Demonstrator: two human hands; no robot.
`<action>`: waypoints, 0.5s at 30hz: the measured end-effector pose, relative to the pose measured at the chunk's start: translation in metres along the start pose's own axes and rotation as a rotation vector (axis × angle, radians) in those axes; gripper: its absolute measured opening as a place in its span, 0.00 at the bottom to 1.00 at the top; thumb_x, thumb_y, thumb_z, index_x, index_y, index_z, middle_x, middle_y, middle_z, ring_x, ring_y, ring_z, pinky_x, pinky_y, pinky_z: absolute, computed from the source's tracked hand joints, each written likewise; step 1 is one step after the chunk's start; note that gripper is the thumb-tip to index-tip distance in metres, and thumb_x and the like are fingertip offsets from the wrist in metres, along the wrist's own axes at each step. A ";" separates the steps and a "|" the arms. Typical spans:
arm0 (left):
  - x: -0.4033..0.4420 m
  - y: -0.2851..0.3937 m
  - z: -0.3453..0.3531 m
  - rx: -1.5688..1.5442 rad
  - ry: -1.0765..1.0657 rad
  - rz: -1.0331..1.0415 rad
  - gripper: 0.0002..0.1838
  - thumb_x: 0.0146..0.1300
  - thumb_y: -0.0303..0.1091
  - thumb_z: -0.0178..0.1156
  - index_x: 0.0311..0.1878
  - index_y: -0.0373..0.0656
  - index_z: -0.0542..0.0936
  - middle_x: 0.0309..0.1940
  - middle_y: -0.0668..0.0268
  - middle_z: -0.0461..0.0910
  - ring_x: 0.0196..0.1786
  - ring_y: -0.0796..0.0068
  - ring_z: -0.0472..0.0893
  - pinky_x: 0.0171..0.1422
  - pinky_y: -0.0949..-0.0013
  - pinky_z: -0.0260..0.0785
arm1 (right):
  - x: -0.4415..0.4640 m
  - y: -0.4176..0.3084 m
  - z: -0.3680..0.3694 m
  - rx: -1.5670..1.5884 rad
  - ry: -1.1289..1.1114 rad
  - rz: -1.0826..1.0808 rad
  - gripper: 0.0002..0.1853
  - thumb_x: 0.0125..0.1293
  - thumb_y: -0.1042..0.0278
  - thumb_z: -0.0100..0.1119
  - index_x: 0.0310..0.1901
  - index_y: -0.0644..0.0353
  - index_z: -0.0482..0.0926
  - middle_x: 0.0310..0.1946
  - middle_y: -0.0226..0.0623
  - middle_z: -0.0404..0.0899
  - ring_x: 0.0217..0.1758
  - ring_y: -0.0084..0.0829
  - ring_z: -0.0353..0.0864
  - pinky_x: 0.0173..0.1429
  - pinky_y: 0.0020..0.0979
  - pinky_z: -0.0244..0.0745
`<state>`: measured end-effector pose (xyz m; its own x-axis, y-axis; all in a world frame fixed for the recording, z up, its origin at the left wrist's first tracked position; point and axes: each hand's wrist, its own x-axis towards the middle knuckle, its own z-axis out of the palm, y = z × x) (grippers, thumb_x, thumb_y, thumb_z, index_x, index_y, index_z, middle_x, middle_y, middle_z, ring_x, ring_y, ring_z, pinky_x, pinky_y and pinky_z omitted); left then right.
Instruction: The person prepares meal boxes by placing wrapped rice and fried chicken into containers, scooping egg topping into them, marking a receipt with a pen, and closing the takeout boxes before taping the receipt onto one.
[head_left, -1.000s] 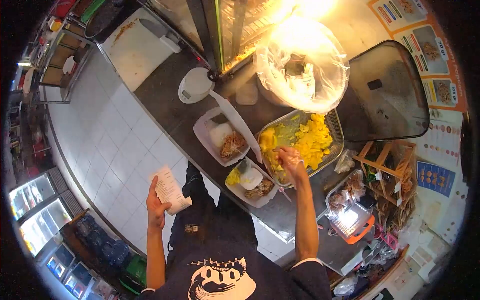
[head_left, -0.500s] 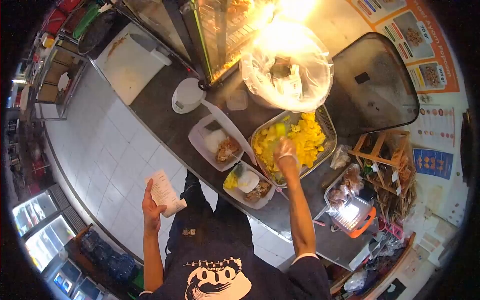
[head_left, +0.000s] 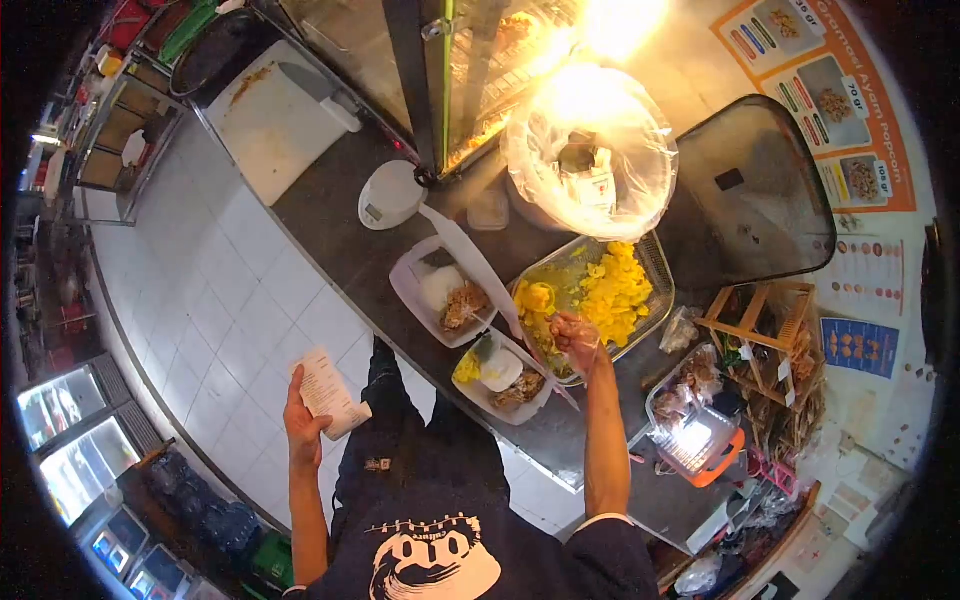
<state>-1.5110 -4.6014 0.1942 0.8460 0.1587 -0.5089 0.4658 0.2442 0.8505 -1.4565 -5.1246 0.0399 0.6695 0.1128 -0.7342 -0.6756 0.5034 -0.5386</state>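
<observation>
My left hand (head_left: 305, 420) is closed around a printed paper slip (head_left: 330, 393), away from the counter and above the floor. My right hand (head_left: 578, 345) grips a spoon whose bowl (head_left: 537, 297) is heaped with yellow food that looks like scrambled egg. It is over the left part of a metal mesh-sided tray (head_left: 655, 285); more of the yellow food (head_left: 612, 295) is piled at the tray's right. Left of the tray stands an open white food box (head_left: 415, 290) with rice and brown shredded food. A nearer open box (head_left: 535, 407) holds rice, brown food and some yellow food.
Behind the tray stands a bin lined with clear plastic (head_left: 640, 190), beside a lit glass display case (head_left: 430, 100). A kitchen scale (head_left: 390, 195) and a cutting board with a knife (head_left: 285, 150) are further left. A dark mesh cover (head_left: 760, 190) and wooden rack (head_left: 765, 330) stand right.
My right hand has drawn the spoon toward the tray's near left side, and its bowl now carries yellow food. My left hand still holds the slip in about the same place.
</observation>
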 end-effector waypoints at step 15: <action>0.010 0.013 0.008 0.030 -0.054 0.028 0.56 0.37 0.15 0.60 0.78 0.40 0.59 0.73 0.57 0.66 0.74 0.60 0.68 0.80 0.56 0.58 | 0.009 0.020 0.016 -1.203 0.167 -0.350 0.16 0.68 0.59 0.58 0.52 0.59 0.80 0.40 0.48 0.82 0.44 0.44 0.81 0.43 0.41 0.75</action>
<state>-1.4950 -4.6045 0.2012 0.8711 0.1133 -0.4779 0.4489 0.2111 0.8683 -1.4590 -5.0999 0.0295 0.8811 -0.0218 -0.4724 -0.3824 -0.6206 -0.6845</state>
